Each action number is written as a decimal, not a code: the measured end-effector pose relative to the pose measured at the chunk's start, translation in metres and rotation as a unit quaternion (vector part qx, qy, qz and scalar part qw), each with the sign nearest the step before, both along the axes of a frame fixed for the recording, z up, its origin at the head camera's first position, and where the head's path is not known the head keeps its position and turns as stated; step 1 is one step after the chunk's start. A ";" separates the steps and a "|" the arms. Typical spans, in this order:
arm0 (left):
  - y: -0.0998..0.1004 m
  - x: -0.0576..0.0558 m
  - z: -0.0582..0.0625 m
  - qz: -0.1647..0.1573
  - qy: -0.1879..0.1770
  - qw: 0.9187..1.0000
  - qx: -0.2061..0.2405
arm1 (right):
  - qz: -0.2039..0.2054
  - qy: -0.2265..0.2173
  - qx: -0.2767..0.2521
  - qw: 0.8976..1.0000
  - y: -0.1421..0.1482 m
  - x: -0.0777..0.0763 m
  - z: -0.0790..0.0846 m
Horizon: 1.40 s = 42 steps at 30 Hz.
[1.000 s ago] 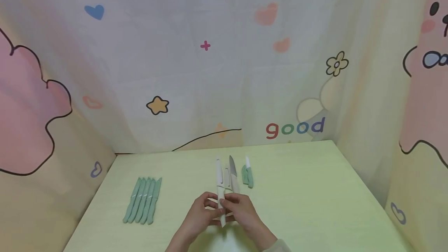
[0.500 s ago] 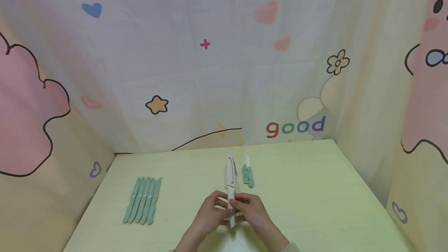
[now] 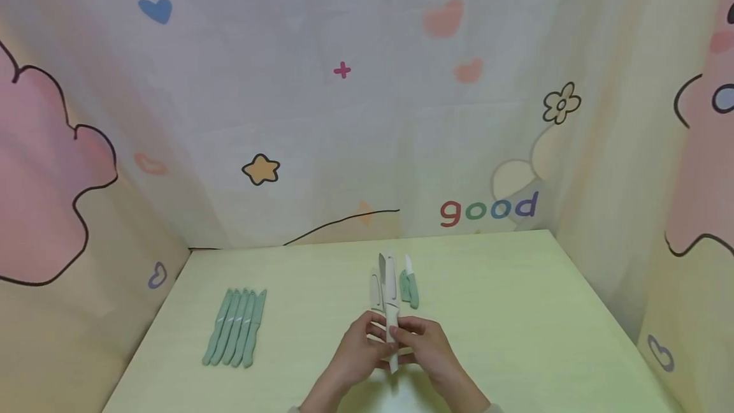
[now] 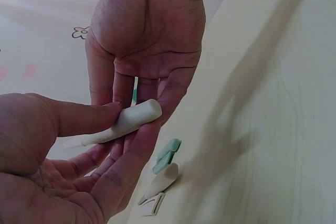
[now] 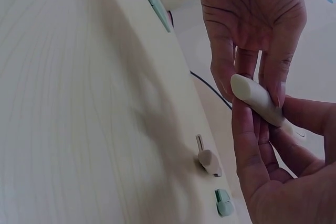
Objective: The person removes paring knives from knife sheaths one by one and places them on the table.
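Both hands hold one white sheathed knife (image 3: pixel 392 317) above the table, its sheathed end pointing away and its handle end toward the body. My left hand (image 3: pixel 361 350) pinches the white handle (image 4: pixel 134 120) from the left, thumb on top. From the right, my right hand (image 3: pixel 429 346) grips the same handle, fingers curled beneath. Behind it on the table lie a bare grey-bladed knife (image 3: pixel 382 265), partly hidden by the held one, and a loose white sheath (image 3: pixel 376 292). Just right of these are a small green-handled knife (image 3: pixel 413 293) with a white blade and its green sheath (image 3: pixel 404 287).
Several green sheathed knives (image 3: pixel 235 327) lie side by side at the table's left. The pale table (image 3: pixel 516 324) ends at a patterned cloth backdrop (image 3: pixel 321 145), with cloth walls at both sides.
Both hands have carried the sheathed knife to the right, passing over the bare knife and loose white sheath, which lie still. The loose sheath now shows on its left. The grip looks the same.
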<state>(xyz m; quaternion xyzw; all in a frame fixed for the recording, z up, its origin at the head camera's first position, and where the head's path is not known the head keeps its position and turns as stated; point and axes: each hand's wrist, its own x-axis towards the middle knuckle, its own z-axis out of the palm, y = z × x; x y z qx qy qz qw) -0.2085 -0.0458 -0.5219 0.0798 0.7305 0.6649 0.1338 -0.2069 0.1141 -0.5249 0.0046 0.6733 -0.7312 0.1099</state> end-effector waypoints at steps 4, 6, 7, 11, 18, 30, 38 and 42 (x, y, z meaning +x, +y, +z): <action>0.003 0.000 -0.002 0.004 0.001 1.000 -0.003 | 0.001 -0.006 0.006 1.000 0.003 0.000 0.000; 0.003 0.001 -0.002 0.005 0.002 1.000 -0.004 | 0.004 -0.006 0.008 1.000 0.003 0.000 -0.001; 0.003 0.001 -0.002 0.005 0.002 1.000 -0.004 | 0.005 -0.006 0.009 1.000 0.004 0.000 -0.001; 0.002 0.001 -0.003 0.004 -0.002 1.000 -0.008 | 0.008 -0.003 0.014 1.000 0.003 -0.001 -0.002; 0.000 0.002 -0.004 0.004 -0.009 1.000 -0.005 | 0.012 -0.008 0.012 1.000 0.002 -0.001 -0.004; -0.013 -0.006 -0.001 -0.004 -0.019 1.000 -0.018 | 0.020 -0.011 0.008 1.000 0.001 -0.001 -0.006; -0.015 -0.031 0.007 0.031 0.035 0.998 -0.044 | 0.009 -0.020 0.022 1.000 -0.003 0.000 -0.004; -0.013 -0.042 0.013 0.038 0.032 0.998 -0.042 | 0.012 -0.019 0.022 0.999 -0.004 0.002 -0.003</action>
